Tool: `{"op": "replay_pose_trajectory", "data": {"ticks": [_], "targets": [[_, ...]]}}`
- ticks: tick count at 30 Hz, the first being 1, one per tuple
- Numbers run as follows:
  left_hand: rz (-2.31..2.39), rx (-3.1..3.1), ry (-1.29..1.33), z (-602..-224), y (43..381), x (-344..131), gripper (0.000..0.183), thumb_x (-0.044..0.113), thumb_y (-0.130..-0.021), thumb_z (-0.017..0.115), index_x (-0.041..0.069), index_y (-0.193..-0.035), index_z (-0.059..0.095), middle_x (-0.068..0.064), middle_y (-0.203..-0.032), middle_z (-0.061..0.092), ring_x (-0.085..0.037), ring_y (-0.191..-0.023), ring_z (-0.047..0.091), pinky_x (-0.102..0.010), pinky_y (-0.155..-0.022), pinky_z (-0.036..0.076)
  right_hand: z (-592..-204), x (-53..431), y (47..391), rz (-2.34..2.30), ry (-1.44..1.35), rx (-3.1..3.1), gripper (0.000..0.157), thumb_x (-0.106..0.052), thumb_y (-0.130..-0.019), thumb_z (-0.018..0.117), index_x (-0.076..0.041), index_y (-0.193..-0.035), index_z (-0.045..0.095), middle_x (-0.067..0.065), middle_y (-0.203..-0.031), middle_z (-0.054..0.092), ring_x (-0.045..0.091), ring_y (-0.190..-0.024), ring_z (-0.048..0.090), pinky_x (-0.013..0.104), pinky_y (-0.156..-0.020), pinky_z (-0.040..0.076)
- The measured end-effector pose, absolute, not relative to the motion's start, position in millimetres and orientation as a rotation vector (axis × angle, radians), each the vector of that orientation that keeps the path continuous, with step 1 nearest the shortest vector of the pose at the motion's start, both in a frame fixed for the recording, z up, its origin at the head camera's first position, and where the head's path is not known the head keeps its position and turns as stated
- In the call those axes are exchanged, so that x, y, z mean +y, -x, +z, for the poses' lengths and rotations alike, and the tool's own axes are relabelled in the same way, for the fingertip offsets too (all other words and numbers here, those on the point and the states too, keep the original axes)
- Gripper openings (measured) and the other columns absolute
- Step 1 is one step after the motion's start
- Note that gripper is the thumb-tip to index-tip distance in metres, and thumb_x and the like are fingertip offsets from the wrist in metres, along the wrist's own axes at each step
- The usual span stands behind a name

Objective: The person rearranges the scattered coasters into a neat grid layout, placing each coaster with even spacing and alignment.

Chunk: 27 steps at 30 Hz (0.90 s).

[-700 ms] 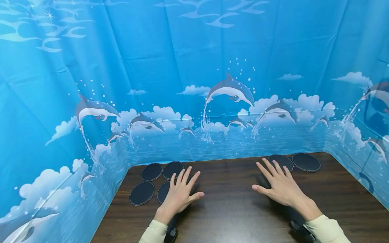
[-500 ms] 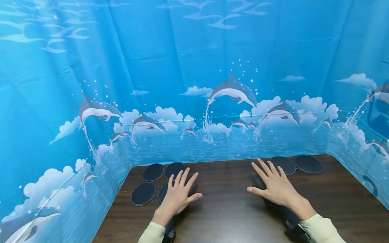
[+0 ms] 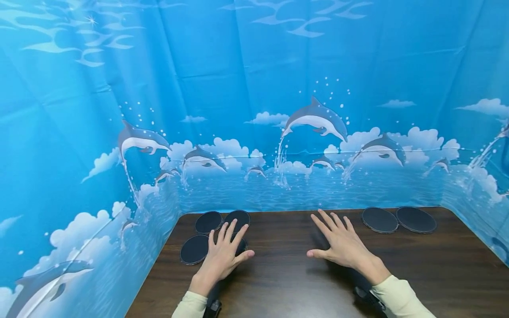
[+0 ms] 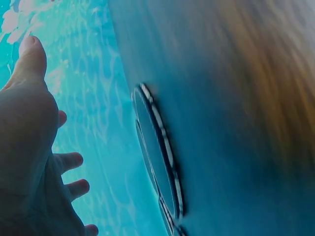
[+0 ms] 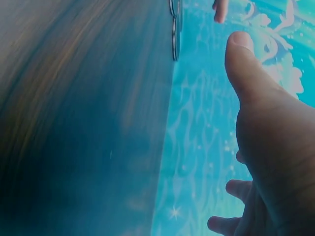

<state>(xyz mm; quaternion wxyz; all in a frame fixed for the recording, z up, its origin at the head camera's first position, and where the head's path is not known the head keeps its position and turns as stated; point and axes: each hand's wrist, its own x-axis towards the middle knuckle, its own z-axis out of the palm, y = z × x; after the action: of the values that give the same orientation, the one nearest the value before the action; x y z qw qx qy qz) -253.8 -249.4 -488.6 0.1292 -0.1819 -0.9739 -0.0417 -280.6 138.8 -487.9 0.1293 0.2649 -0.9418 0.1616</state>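
My left hand (image 3: 222, 256) hovers palm down over the table's left part, fingers spread, holding nothing. It overlaps a black round pad (image 3: 241, 245), mostly hidden behind it. Three more dark discs lie about it: a front one (image 3: 194, 249), a back left one (image 3: 208, 222) and a back right one (image 3: 237, 217). My right hand (image 3: 343, 245), likewise spread and holding nothing, is raised over the middle right. Beyond it, two similar pads lie side by side, an inner one (image 3: 380, 220) and an outer one (image 3: 416, 220). The left wrist view shows a thick-edged disc (image 4: 155, 152) beside the hand.
A dark wood-grain table (image 3: 282, 282) fills the lower part of the head view. Around its back and sides hangs a blue curtain (image 3: 254, 88) printed with dolphins and clouds. A small black device (image 3: 367, 298) sits under the right wrist.
My right hand has moved left, away from the right-hand pads it overlapped. The left hand has shifted slightly left over its pads. The head view has turned a little left.
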Motion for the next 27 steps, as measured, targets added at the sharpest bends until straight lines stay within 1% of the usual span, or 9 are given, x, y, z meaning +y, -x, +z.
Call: {"op": "replay_pose_trajectory", "data": {"ticks": [4,7,9,14,18,22,27], "targets": [[-0.188,-2.837,0.505,-487.5,253.5,-259.2,0.083,0.073,-0.095,0.046,0.030,-0.163,0.027,-0.014,-0.166,0.021,-0.043,-0.149,0.020,-0.078,-0.106,0.009,-487.0,127.5,282.4,0.482,-0.797,-2.732,0.110,-0.085,-0.079,0.057,-0.020,-0.163,0.028,0.013,-0.166,0.022,0.049,-0.145,0.026,0.073,-0.110,0.013],[-0.231,-2.848,0.479,-485.6,252.3,-265.9,0.081,0.072,-0.095,0.047,0.029,-0.162,0.030,-0.014,-0.164,0.026,-0.043,-0.148,0.019,-0.079,-0.105,0.010,-483.8,120.7,283.4,0.485,-0.806,-2.728,0.110,-0.085,-0.080,0.057,-0.019,-0.163,0.028,0.013,-0.166,0.022,0.049,-0.145,0.026,0.073,-0.110,0.014],[-0.238,-2.872,0.447,-483.7,250.6,-270.3,0.081,0.073,-0.095,0.046,0.030,-0.162,0.030,-0.014,-0.164,0.026,-0.043,-0.149,0.018,-0.080,-0.105,0.010,-481.9,116.6,284.4,0.483,-0.804,-2.724,0.109,-0.084,-0.080,0.057,-0.020,-0.163,0.029,0.014,-0.166,0.023,0.049,-0.145,0.027,0.073,-0.109,0.015],[-0.251,-2.914,0.383,-481.6,245.7,-282.5,0.082,0.073,-0.095,0.046,0.028,-0.162,0.031,-0.014,-0.164,0.026,-0.042,-0.150,0.016,-0.080,-0.105,0.009,-480.5,104.9,287.6,0.497,-0.827,-2.723,0.107,-0.081,-0.080,0.063,-0.020,-0.162,0.031,0.014,-0.165,0.025,0.049,-0.144,0.029,0.074,-0.109,0.016],[-0.286,-2.941,0.404,-482.0,243.9,-290.6,0.080,0.070,-0.096,0.050,0.026,-0.162,0.033,-0.014,-0.163,0.029,-0.042,-0.149,0.018,-0.079,-0.105,0.010,-480.3,94.1,289.8,0.499,-0.867,-2.718,0.108,-0.082,-0.078,0.063,-0.021,-0.162,0.033,0.013,-0.165,0.026,0.049,-0.143,0.030,0.074,-0.108,0.017],[-0.343,-2.978,0.445,-483.4,245.3,-297.0,0.078,0.063,-0.097,0.055,0.028,-0.163,0.030,-0.014,-0.162,0.029,-0.042,-0.150,0.017,-0.079,-0.106,0.009,-478.1,82.5,291.7,0.492,-0.899,-2.702,0.109,-0.086,-0.076,0.061,-0.021,-0.161,0.036,0.012,-0.164,0.028,0.048,-0.143,0.031,0.074,-0.108,0.018],[-0.351,-2.999,0.444,-482.2,246.9,-305.3,0.080,0.065,-0.096,0.055,0.028,-0.163,0.030,-0.012,-0.163,0.029,-0.041,-0.150,0.016,-0.079,-0.106,0.007,-473.6,65.2,293.8,0.520,-0.939,-2.705,0.109,-0.084,-0.075,0.064,-0.022,-0.160,0.038,0.011,-0.164,0.028,0.045,-0.145,0.030,0.073,-0.110,0.018]]}}
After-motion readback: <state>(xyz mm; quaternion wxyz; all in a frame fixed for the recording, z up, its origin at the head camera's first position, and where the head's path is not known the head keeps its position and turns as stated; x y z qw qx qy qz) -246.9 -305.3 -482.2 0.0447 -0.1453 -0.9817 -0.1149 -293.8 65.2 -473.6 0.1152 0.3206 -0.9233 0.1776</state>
